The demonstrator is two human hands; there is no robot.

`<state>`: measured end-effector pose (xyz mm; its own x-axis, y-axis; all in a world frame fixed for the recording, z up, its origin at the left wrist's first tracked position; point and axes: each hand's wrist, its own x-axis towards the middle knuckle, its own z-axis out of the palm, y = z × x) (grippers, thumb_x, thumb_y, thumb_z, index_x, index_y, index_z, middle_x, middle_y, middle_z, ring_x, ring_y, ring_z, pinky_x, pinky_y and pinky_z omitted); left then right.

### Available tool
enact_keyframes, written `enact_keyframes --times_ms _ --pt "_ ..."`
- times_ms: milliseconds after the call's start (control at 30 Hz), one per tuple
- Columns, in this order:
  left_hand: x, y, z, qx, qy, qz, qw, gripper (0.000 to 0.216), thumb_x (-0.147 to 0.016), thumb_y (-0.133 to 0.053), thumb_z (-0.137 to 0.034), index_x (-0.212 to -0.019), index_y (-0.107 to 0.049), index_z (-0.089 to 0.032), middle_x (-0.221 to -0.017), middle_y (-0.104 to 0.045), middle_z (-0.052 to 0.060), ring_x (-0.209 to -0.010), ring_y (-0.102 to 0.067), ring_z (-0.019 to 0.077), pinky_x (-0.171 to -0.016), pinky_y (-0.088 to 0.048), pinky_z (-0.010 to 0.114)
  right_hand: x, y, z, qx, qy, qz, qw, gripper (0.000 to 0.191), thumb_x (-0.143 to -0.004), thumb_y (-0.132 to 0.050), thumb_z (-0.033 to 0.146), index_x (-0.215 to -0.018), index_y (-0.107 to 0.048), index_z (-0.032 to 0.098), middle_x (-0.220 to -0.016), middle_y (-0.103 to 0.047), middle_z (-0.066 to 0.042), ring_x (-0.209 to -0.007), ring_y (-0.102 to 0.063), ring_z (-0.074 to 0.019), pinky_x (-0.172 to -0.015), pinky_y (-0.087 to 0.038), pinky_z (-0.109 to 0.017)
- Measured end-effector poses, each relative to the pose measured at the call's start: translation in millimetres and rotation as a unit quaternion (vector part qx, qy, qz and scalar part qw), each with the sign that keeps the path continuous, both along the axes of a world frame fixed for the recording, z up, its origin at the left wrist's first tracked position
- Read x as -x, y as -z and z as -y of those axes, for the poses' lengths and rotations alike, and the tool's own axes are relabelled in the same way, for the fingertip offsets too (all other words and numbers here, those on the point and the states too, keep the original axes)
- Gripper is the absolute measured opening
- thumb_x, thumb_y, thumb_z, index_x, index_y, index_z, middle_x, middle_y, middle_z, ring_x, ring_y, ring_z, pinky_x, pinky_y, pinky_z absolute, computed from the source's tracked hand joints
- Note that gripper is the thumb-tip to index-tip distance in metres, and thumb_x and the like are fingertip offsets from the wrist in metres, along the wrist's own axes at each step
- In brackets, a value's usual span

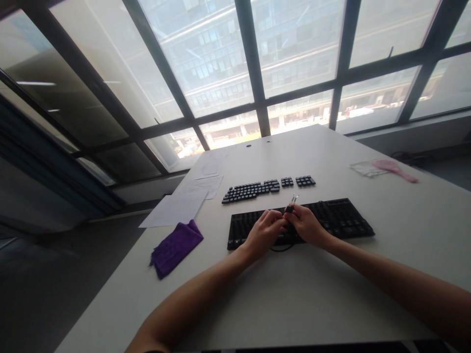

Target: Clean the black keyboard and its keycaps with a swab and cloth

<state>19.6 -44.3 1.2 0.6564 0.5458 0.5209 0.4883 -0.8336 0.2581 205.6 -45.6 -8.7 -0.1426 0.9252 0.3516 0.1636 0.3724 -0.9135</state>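
A black keyboard point(344, 218) lies on the white table, and both hands are over its middle. Pinched in my right hand point(307, 224) is a small keycap puller point(290, 209), its black grip low and two shiny wire prongs pointing up and away. My left hand point(265, 229) is closed, its fingertips meeting those of the right beside the puller's grip. Whatever the left fingers hold is too small to make out. Beyond the keyboard, loose dark keycaps point(250, 190) lie in rows, with smaller groups of keycaps point(305, 181) to their right.
On the left lie a folded purple cloth point(177, 247) and several white paper sheets point(176, 208). A pink brush-like object point(395, 169) rests on a clear plastic bag point(362, 169) at the right. A black cable point(281, 250) loops out at the keyboard's near edge. Large windows stand behind the table point(287, 304).
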Motion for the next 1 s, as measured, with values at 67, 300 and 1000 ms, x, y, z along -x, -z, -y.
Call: enact_keyframes --times_ms 67,300,1000 --pt "-1 -3.3 0 0.029 0.007 0.031 0.999 0.017 -0.095 -0.054 -0.025 -0.107 -0.066 -0.021 -0.107 -0.059 0.008 -0.101 -0.058 0.0201 -0.086 -0.052 0.032 0 0.0 0 0.002 0.011 -0.005 1.000 0.017 -0.088 -0.053 0.033 -0.078 -0.054 0.019 -0.067 -0.057 0.001 -0.065 -0.055 -0.0157 -0.060 -0.042 -0.026" --pt "25 -22.9 -66 0.090 -0.134 0.099 0.982 0.014 -0.086 -0.066 -0.022 -0.099 -0.069 -0.019 -0.092 -0.069 0.004 -0.078 -0.062 0.0159 -0.076 -0.051 0.030 1 -1.5 0 -0.007 0.036 0.021 0.999 0.022 -0.089 -0.054 0.033 -0.076 -0.062 0.017 -0.073 -0.067 -0.004 -0.069 -0.059 -0.0180 -0.067 -0.044 -0.029" --pt "42 -0.5 -149 0.026 -0.205 -0.058 0.977 0.005 -0.076 -0.076 -0.020 -0.081 -0.076 -0.021 -0.097 -0.062 0.007 -0.098 -0.053 0.0239 -0.091 -0.045 0.038 0 -1.0 -1 0.017 0.015 -0.016 1.000 0.023 -0.091 -0.056 0.035 -0.078 -0.062 0.017 -0.072 -0.068 -0.005 -0.070 -0.065 -0.0193 -0.069 -0.048 -0.030"
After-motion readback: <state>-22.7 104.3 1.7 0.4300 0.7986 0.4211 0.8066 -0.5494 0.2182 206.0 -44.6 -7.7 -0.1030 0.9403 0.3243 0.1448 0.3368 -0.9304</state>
